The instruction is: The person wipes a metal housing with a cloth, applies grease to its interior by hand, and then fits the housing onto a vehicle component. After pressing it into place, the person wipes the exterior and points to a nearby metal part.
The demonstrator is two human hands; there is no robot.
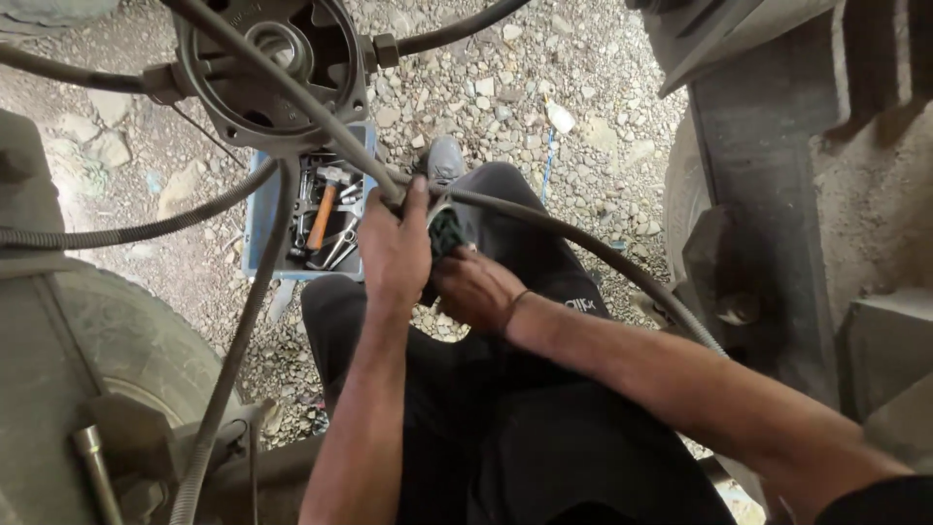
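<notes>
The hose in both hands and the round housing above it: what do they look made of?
Hose: probably rubber or plastic with a dull grey, finely ribbed sheath; it bends in a smooth arc. Round housing: seemingly cast metal, matte grey, with thick rim and spokes.

Single head-worn view; aimed steeply down from above blue toolbox [260,209]; hands seen close, nearer than toolbox; gravel ground [505,97] seen beyond toolbox.

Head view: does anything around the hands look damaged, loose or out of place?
Nothing looks broken. Both hands, left and right, grip a dark connector on a grey hose. The tools lie jumbled in the blue toolbox on the gravel. Nothing has spilled.
</notes>
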